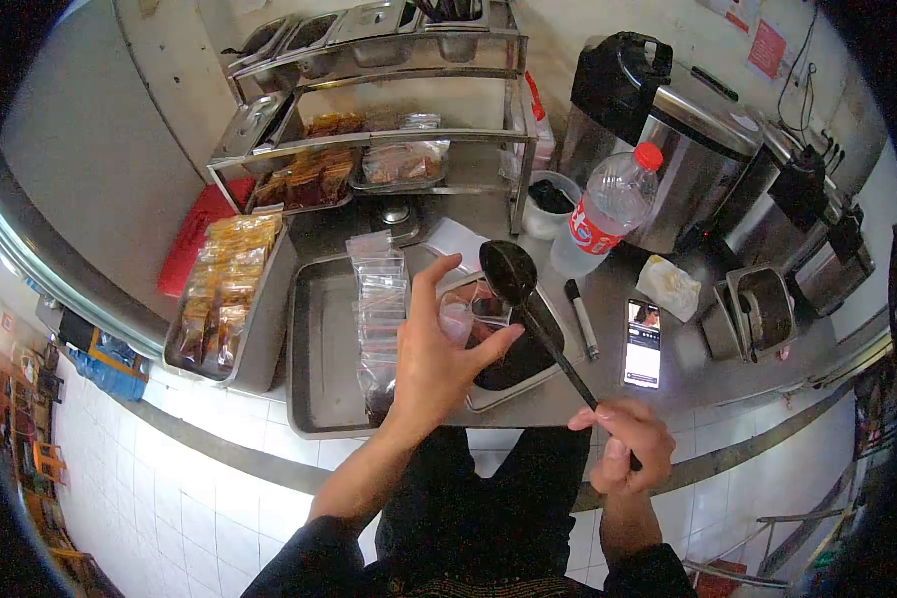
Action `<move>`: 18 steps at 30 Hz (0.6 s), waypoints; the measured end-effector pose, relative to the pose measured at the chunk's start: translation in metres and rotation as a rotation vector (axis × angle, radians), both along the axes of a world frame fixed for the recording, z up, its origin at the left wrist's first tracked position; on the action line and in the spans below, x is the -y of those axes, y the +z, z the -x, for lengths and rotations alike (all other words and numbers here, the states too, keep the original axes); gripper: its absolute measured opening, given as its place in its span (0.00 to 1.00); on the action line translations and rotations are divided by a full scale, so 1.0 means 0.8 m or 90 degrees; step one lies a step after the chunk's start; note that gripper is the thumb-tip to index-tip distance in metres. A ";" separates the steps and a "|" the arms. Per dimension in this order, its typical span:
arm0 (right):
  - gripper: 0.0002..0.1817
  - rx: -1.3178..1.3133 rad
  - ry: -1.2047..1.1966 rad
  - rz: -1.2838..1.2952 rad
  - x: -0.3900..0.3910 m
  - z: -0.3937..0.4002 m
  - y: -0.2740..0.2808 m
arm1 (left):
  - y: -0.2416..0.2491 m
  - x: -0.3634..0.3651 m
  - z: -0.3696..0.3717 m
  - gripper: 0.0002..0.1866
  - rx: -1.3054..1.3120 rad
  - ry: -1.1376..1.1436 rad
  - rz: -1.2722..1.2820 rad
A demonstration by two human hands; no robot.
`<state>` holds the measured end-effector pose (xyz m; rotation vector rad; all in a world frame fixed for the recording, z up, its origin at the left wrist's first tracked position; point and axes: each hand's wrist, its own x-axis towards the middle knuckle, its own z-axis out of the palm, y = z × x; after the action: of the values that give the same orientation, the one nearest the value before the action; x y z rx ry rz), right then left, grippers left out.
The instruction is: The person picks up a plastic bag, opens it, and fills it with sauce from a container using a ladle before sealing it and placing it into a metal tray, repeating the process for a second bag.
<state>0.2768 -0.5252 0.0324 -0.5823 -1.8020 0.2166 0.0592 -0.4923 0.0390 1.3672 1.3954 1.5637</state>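
Note:
My left hand (437, 361) holds a small clear plastic bag (458, 321), its thumb and index finger spread around it. In my right hand (628, 445) is the handle of a black ladle (509, 271), whose bowl is just right of my left fingertips. Below the ladle and bag, a metal container (560, 371) holds something dark. To the left of my left hand, a row of clear zip bags (379, 309) lies in a wide metal tray (319, 349).
Filled bags stand in a metal bin (269, 319) at left. Behind is a metal rack (419, 72) with containers. A bottle (608, 204), marker (581, 319), lit phone (643, 344), crumpled cloth (670, 287), metal containers (723, 324) and steel dispensers (683, 164) stand or lie at right.

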 end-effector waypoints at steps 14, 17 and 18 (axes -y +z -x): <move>0.18 -0.427 0.134 0.271 0.004 0.013 -0.021 | 0.002 -0.001 -0.006 0.44 0.012 -0.013 -0.046; 0.18 -0.541 0.109 0.310 0.000 0.018 -0.024 | -0.011 -0.010 -0.008 0.44 0.078 -0.049 -0.062; 0.18 -0.578 0.097 0.320 -0.002 0.021 -0.025 | -0.016 -0.012 -0.008 0.45 0.086 -0.056 -0.074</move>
<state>0.2603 -0.5233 0.0126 -0.5605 -0.8944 0.9020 0.0655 -0.4824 0.0261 1.3439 1.1645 1.6691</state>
